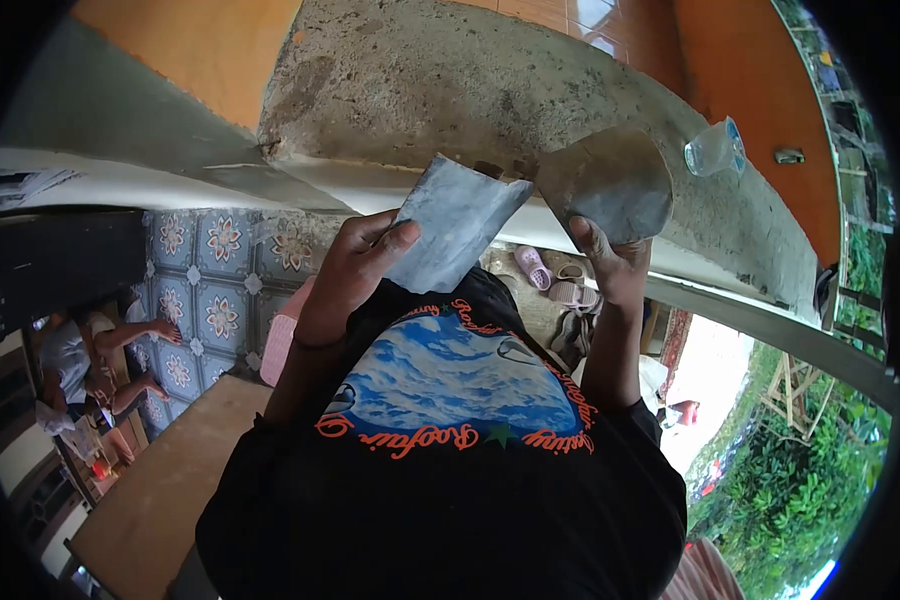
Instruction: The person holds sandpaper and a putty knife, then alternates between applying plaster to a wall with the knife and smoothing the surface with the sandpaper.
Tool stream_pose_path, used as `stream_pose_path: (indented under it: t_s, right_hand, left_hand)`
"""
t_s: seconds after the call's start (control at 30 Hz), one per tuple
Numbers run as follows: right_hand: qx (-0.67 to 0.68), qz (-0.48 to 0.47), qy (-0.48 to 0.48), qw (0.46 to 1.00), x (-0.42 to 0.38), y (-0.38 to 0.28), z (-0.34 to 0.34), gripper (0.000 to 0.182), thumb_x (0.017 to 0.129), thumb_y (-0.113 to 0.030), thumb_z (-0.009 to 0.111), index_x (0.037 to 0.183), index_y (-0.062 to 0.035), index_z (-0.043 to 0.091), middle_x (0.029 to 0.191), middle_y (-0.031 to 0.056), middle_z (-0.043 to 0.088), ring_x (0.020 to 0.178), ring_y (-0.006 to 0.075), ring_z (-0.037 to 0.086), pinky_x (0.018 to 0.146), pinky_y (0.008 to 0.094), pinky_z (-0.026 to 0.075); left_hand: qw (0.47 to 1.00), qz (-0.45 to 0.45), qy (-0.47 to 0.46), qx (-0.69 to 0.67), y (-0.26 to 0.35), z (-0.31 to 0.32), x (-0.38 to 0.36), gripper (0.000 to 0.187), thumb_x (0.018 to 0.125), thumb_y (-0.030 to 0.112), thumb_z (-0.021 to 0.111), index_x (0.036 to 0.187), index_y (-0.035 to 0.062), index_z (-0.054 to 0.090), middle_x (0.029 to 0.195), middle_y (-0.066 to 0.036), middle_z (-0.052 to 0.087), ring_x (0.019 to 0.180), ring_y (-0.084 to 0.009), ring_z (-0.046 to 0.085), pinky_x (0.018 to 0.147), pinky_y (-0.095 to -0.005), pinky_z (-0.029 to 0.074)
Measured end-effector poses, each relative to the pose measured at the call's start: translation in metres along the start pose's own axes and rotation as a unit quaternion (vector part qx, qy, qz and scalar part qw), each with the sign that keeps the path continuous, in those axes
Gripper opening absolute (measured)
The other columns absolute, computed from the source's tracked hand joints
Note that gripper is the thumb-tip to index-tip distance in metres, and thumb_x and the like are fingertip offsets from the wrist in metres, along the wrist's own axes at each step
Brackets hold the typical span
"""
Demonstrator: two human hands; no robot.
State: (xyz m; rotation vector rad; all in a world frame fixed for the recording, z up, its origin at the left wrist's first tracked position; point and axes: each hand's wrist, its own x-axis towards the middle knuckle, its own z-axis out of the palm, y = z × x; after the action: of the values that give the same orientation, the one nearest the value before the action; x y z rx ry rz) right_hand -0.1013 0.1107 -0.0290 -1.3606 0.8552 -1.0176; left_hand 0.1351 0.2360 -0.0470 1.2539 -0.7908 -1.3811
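My left hand point(358, 262) is closed on a flat grey sheet point(455, 218), with the thumb lying on its face. The sheet has worn, uneven edges and a pale, smudged surface. On the other side, my right hand point(615, 262) grips a thin rounded plate point(615, 180), brownish above and greyer near the thumb. Both pieces are held up in front of my black shirt point(470, 510), their near edges close together. The plate overlaps the rough concrete ledge point(400, 100) in this view. Fingers behind each piece are partly hidden.
A clear plastic cup point(712, 150) stands on the ledge at the right, near a small metallic object point(789, 156). Sandals point(573, 290) lie on the ground below. At the left are a brown tabletop point(160, 490), patterned tiles point(210, 270) and a seated person point(85, 360).
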Motion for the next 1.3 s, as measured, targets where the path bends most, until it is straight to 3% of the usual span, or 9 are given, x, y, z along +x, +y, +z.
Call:
stream_pose_path:
  t_s: [0.27,0.33,0.47,0.6,0.67,0.9,1.07,1.1,1.3]
  right_hand:
    - [-0.047,-0.031,-0.344,0.937,0.069,-0.005,0.029,0.026,0.081,-0.011,0.066,0.104,-0.0006,0.057,0.094,0.0045,0.061,0.081,0.0143,0.056,0.073,0.0268,0.045]
    - [-0.215,-0.302,-0.402,0.837,0.091,-0.008,0.084,0.024,0.082,-0.007,0.061,0.105,-0.0028,0.056,0.090,0.0097,0.062,0.079,0.0193,0.059,0.072,0.0290,0.046]
    - [-0.166,-0.374,-0.368,0.835,0.106,0.024,0.144,0.019,0.084,-0.013,0.059,0.101,-0.0035,0.057,0.090,0.0115,0.060,0.078,0.0225,0.056,0.072,0.0314,0.045]
    - [-0.134,-0.271,-0.310,0.901,0.124,0.034,0.172,0.027,0.085,-0.018,0.062,0.103,0.0014,0.055,0.091,0.0090,0.059,0.082,0.0200,0.055,0.075,0.0310,0.044]
    - [-0.125,-0.205,-0.307,0.921,0.126,0.034,0.168,0.028,0.086,-0.020,0.062,0.102,0.0023,0.055,0.090,0.0073,0.059,0.080,0.0171,0.055,0.073,0.0283,0.044]
    - [-0.120,-0.103,-0.286,0.945,0.127,0.027,0.177,0.032,0.085,-0.033,0.060,0.087,-0.0012,0.059,0.072,0.0095,0.060,0.049,0.0098,0.050,0.038,0.0201,0.031]
    - [-0.174,-0.096,-0.256,0.946,0.129,0.025,0.176,0.039,0.088,-0.037,0.053,0.081,0.0010,0.059,0.063,0.0093,0.059,0.040,0.0074,0.043,0.034,0.0188,0.025]
    - [-0.190,-0.084,-0.255,0.944,0.131,0.024,0.173,0.040,0.090,-0.037,0.050,0.080,0.0017,0.060,0.060,0.0094,0.058,0.038,0.0074,0.041,0.034,0.0189,0.025]
    - [-0.181,-0.092,-0.297,0.933,0.144,0.026,0.164,0.042,0.093,-0.034,0.042,0.080,0.0024,0.059,0.057,0.0091,0.055,0.034,0.0074,0.033,0.034,0.0184,0.023]
  left_hand:
    - [0.969,0.073,0.232,-0.035,-0.049,0.040,-0.054,0.035,0.089,0.027,0.056,0.106,-0.0039,0.060,0.079,0.002,0.059,0.073,-0.0041,0.049,0.065,-0.0209,0.041]
    - [0.907,0.067,0.386,-0.155,-0.065,0.065,-0.074,0.032,0.090,0.024,0.055,0.105,-0.0026,0.061,0.077,0.004,0.057,0.069,-0.0041,0.048,0.061,-0.0203,0.039]
    - [0.880,0.042,0.427,-0.206,-0.159,0.064,-0.089,0.024,0.090,0.018,0.054,0.104,-0.0005,0.061,0.081,0.002,0.059,0.073,-0.0045,0.051,0.067,-0.0203,0.044]
    - [0.807,0.063,0.488,-0.327,-0.209,0.064,-0.071,0.024,0.089,0.015,0.052,0.108,0.0016,0.057,0.088,0.000,0.058,0.075,-0.0060,0.052,0.073,-0.0237,0.047]
    - [0.785,0.062,0.314,-0.530,-0.224,0.056,-0.061,0.041,0.088,0.011,0.049,0.127,0.0014,0.040,0.116,-0.009,0.053,0.107,-0.0207,0.053,0.092,-0.0378,0.044]
    - [0.751,0.045,0.396,-0.526,-0.252,0.032,0.056,0.039,0.084,0.012,0.043,0.122,0.0055,0.040,0.108,-0.008,0.048,0.104,-0.0204,0.051,0.088,-0.0394,0.048]
    - [0.716,0.012,0.514,-0.473,-0.291,0.041,0.152,0.055,0.091,0.037,0.042,0.133,0.0022,0.034,0.131,-0.017,0.041,0.124,-0.0281,0.037,0.103,-0.0387,0.028]
    - [0.745,0.031,0.501,-0.438,-0.285,0.042,0.150,0.072,0.091,0.051,0.038,0.138,-0.0013,0.023,0.144,-0.020,0.022,0.133,-0.0306,0.022,0.108,-0.0349,0.017]
    - [0.692,-0.026,0.612,-0.382,-0.318,0.017,0.185,0.079,0.089,0.057,0.034,0.138,-0.0028,0.019,0.145,-0.022,0.012,0.133,-0.0331,0.018,0.107,-0.0364,0.019]
